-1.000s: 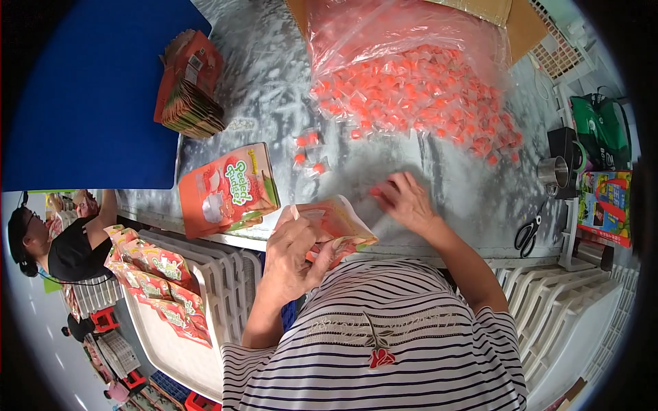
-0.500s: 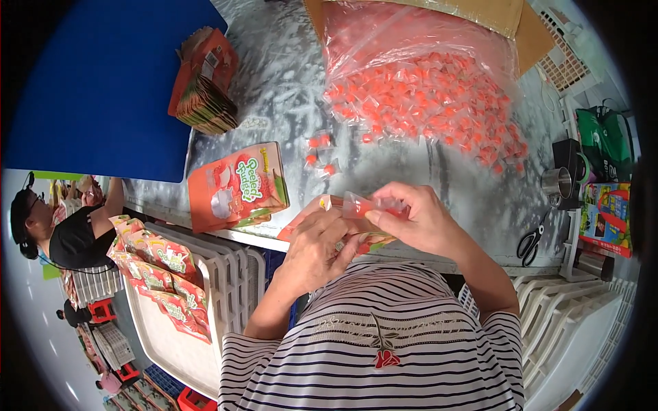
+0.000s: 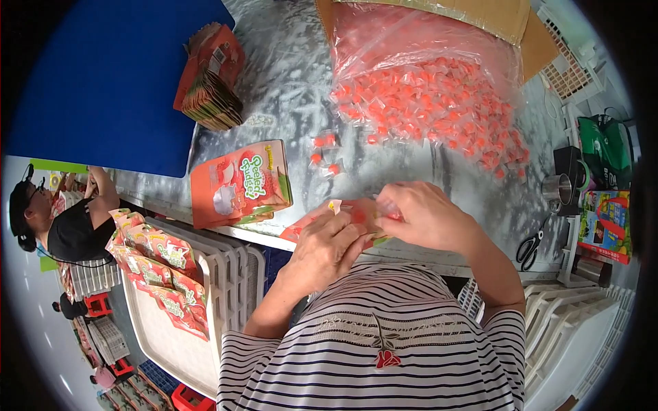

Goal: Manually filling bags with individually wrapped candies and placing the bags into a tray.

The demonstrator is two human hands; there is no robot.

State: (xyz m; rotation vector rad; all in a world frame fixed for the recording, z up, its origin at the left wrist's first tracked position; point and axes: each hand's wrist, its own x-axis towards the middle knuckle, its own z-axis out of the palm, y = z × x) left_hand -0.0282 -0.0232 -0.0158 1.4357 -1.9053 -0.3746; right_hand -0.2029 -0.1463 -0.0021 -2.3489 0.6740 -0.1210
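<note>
My left hand (image 3: 321, 246) is closed around a red candy pouch (image 3: 299, 226) near the table's front edge. Thumb and fingers of my right hand (image 3: 428, 218) pinch individually wrapped candies (image 3: 388, 208) in clear film at the pouch's right end; how many is hidden. Just left of my hands lies a flat stack of red pouches (image 3: 233, 192). Several loose wrapped candies (image 3: 334, 170) rest beyond the hands. Farther back, a large heap of red wrapped candies (image 3: 432, 103) spills from a clear plastic liner (image 3: 411, 34).
A cardboard box (image 3: 473, 14) frames the heap. At left are a blue board (image 3: 103, 82) and another bundle of pouches (image 3: 212, 75). Filled pouches (image 3: 164, 274) lie on a white tray (image 3: 164, 349), near a co-worker (image 3: 79, 226). Scissors (image 3: 529, 250) and a metal cup (image 3: 556, 188) sit right.
My right hand has turned more palm-down, and its fingers have closed in on the candies at the pouch. The left hand keeps its grip. The whole view has shifted slightly.
</note>
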